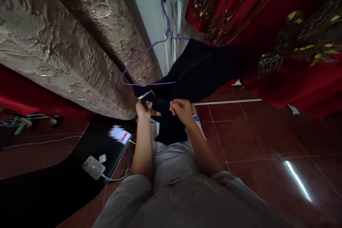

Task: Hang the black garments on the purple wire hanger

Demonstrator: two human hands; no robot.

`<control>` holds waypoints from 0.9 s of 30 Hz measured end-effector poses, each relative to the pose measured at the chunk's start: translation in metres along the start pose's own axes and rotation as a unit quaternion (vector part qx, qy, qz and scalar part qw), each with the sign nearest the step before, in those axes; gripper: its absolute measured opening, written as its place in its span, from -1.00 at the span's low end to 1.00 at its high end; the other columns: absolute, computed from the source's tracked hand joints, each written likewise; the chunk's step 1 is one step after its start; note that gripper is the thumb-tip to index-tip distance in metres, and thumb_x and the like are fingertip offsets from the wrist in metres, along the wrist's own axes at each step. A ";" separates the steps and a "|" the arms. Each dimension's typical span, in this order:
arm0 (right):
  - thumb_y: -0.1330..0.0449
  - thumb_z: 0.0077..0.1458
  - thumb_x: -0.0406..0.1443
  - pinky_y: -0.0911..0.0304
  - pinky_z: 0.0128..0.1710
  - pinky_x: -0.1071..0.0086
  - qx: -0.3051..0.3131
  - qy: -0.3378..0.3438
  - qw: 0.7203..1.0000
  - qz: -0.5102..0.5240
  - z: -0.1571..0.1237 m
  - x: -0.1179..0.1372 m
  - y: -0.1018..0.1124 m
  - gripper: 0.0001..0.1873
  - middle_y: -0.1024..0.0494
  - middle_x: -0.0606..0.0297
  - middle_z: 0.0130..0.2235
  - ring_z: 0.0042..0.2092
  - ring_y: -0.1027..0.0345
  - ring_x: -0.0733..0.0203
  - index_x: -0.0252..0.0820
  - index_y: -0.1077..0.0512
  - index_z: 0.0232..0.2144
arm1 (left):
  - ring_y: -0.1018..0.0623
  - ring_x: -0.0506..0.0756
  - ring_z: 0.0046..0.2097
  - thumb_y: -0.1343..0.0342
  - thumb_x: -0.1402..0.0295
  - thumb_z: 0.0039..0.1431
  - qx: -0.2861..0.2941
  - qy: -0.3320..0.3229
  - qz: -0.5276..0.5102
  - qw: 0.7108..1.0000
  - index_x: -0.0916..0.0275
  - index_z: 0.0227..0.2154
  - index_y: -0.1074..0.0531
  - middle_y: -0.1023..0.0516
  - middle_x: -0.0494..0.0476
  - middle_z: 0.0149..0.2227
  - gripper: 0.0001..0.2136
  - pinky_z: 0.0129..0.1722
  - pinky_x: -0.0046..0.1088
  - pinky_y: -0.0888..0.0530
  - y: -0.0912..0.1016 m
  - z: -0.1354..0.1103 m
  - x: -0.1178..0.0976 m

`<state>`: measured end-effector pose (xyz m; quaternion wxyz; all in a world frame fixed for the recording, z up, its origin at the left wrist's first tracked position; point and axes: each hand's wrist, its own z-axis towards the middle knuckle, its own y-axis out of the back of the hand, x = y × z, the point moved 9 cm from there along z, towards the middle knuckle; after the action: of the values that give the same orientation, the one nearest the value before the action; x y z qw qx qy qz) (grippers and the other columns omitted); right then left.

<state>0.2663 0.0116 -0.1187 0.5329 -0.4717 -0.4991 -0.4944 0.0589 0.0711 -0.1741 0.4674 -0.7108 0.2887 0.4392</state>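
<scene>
A dark navy garment [197,71] hangs in front of me, partly draped on a purple wire hanger [149,51] whose hook rises toward the wall. My left hand [143,108] is closed on the garment's lower left edge, near a pale label strip. My right hand [181,108] is closed on the same dark fabric a little to the right. A fold of the garment hangs down between my forearms.
A gold embossed curtain [66,42] hangs at the left. Red embroidered dresses [280,35] hang at the right. A black bench [66,171] at lower left carries a phone [120,134] and a white power strip [93,166] with cables. Red floor tiles [253,142] spread to the right.
</scene>
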 end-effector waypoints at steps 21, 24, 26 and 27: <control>-0.23 0.11 -0.24 -0.37 -0.07 0.25 0.127 0.070 0.976 -0.162 -0.026 0.032 0.007 -0.67 -0.59 0.10 -0.11 -0.06 -0.49 0.04 -0.26 -0.48 -0.07 | -0.38 0.21 0.28 -0.11 0.35 0.39 0.372 -0.322 0.300 0.817 0.21 -0.17 -0.53 -0.39 0.28 0.19 -0.89 0.32 -0.14 -0.28 -0.136 -0.133 -0.052; -0.15 0.16 -0.20 -0.28 -0.28 0.36 0.060 0.051 0.992 -0.095 -0.023 0.037 0.014 -0.80 -0.48 0.27 -0.38 -0.30 -0.37 0.19 -0.22 -0.43 -0.41 | -0.50 0.16 0.10 0.01 0.21 0.47 0.398 -0.259 0.285 0.833 0.20 -0.13 -0.41 -0.52 0.22 -0.02 -0.81 0.21 -0.19 -0.39 -0.127 -0.116 -0.052; -0.13 0.12 -0.20 -0.14 -0.42 0.41 -0.014 0.028 0.999 -0.038 -0.021 0.042 0.030 -0.75 -0.32 0.35 -0.50 -0.42 -0.19 0.29 -0.18 -0.32 -0.54 | -0.52 0.13 -0.06 0.12 0.10 0.50 0.415 -0.220 0.293 0.833 0.18 -0.15 -0.33 -0.49 0.14 -0.17 -0.73 0.10 -0.24 -0.45 -0.118 -0.106 -0.049; -0.13 0.08 -0.21 -0.09 -0.46 0.42 -0.044 0.019 0.999 -0.004 -0.019 0.046 0.037 -0.76 -0.27 0.37 -0.52 -0.45 -0.13 0.31 -0.17 -0.29 -0.57 | -0.51 0.12 -0.11 0.15 0.06 0.49 0.430 -0.212 0.312 0.821 0.18 -0.15 -0.31 -0.47 0.12 -0.20 -0.70 0.07 -0.25 -0.47 -0.115 -0.105 -0.047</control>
<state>0.3050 -0.0077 -0.0744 0.5188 -0.4835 -0.4687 -0.5267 0.1696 0.0204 -0.0659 0.6130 -0.1995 0.5484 0.5327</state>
